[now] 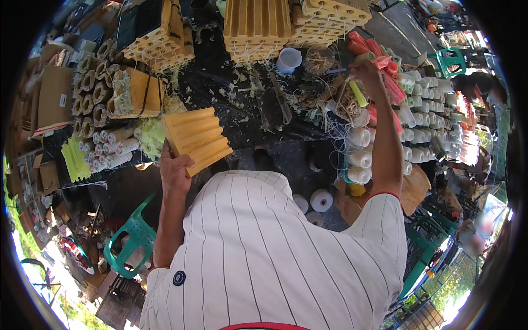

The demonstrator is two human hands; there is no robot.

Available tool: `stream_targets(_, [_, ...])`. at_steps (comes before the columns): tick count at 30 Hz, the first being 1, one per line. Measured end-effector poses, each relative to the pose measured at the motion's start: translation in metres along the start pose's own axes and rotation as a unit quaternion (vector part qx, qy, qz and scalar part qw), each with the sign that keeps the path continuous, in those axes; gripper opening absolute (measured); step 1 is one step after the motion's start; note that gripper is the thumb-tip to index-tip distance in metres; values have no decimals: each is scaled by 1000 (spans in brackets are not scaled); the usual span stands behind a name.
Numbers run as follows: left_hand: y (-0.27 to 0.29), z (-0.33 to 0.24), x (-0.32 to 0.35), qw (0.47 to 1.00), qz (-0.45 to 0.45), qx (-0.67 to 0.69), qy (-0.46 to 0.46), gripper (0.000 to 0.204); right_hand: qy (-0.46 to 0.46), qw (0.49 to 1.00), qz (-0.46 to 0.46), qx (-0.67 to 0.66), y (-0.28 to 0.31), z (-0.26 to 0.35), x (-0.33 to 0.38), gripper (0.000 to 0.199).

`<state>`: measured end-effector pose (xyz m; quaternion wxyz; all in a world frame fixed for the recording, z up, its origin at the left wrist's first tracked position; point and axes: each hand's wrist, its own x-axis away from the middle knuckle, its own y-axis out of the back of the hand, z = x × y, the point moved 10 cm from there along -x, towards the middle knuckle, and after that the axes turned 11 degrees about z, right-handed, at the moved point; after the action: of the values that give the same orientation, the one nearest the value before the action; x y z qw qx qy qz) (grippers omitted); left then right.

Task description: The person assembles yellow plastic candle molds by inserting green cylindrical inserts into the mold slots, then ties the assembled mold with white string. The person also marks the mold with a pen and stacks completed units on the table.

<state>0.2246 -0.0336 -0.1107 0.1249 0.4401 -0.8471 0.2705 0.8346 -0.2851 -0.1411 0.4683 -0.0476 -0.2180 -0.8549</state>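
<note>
My left hand point(176, 169) is closed on the lower corner of a yellow grooved mould half point(199, 138), tilted up above the near table edge, its parallel channels facing up. My right arm stretches out to the far right. There my right hand point(367, 77) is over a tangle of straw-coloured strands point(344, 102), beside several red and pink strips point(389, 71). A pale green stick point(357, 93) lies just below it. Its fingers are small and partly hidden, so whether they grip anything does not show.
Stacked yellow moulds point(257, 30) stand at the back, beside a white plastic cup point(289, 60). White thread spools point(360, 158) crowd the right side, with loose threads. Wax-like bundles point(94, 82) fill the left. Scraps litter the black table cover point(220, 110). A green chair point(132, 239) is behind left.
</note>
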Motion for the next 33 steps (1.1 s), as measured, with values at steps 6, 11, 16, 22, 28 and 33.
stream_targets(6, [-13,-6,0,999,37,12,-8,93,104,904,-59,-411,-27,7,59,11])
stream_targets(11, [-6,-13,8,998,23,44,-34,84,112,877,52,-463,-188,63,103,19])
stream_targets(16, [-5,-24,24,995,30,84,-49,95,91,874,123,-462,-323,120,100,18])
stream_targets(22, [15,-54,71,990,-13,109,-87,102,157,873,281,-366,-429,218,95,13])
stream_targets(28, [101,-88,120,975,-36,119,-184,101,119,961,218,118,-441,171,38,17])
stream_targets(33, [204,-125,136,957,-26,174,-229,95,45,981,167,89,-464,173,30,14])
